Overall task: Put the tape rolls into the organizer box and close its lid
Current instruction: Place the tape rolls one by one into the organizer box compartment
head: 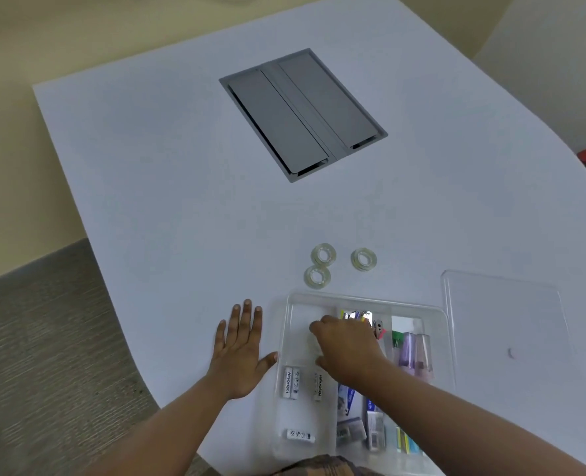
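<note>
Your left hand [242, 352] lies open and flat beside the organizer box [286, 338]. Your right hand [348, 348] reaches inside; grip cannot be told. Three tape rolls [323, 254] sit above centre.

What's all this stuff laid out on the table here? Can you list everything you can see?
table: one, white, fills the view
cable hatch: one, grey, set into the table's far middle
tape rolls: three, clear, beyond the box
organizer box: one, clear, open, near edge
lid: one, clear, flat right of the box
batteries: four, white, box's left compartment
left hand: flat on the table, beside the box
right hand: inside the box; grasp hidden
</note>
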Demonstrator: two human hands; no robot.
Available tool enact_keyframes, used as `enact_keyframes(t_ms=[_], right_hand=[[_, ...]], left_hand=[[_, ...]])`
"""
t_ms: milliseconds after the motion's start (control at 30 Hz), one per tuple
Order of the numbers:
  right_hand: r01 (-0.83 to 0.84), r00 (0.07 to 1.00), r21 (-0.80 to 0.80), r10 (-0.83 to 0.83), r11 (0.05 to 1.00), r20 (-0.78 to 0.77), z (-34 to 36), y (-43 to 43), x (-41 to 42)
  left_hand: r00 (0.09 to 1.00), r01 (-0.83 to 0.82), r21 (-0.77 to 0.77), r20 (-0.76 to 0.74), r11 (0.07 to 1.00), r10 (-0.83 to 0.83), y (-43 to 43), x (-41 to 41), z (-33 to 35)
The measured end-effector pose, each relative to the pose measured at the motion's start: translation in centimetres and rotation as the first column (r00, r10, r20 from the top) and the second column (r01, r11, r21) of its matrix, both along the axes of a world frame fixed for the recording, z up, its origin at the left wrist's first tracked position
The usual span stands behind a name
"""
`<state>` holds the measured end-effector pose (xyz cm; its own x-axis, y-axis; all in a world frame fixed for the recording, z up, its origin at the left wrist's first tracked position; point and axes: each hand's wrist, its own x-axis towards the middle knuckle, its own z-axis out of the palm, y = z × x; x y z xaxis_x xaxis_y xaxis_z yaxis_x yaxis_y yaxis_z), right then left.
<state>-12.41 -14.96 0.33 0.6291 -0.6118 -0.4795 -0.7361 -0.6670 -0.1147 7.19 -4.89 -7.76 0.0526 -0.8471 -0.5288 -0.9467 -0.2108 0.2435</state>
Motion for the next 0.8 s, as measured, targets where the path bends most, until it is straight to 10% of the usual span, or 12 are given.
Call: enact_keyframes(t_ms=[800], right_hand=[[0.224,0.942,0.100,-0.242,0.969,0.234,-0.1,-10.3,1.8]], left_hand=[[1.000,0.012,0.017,-0.016,1.000,-0.012,0.0,0.1,0.2]])
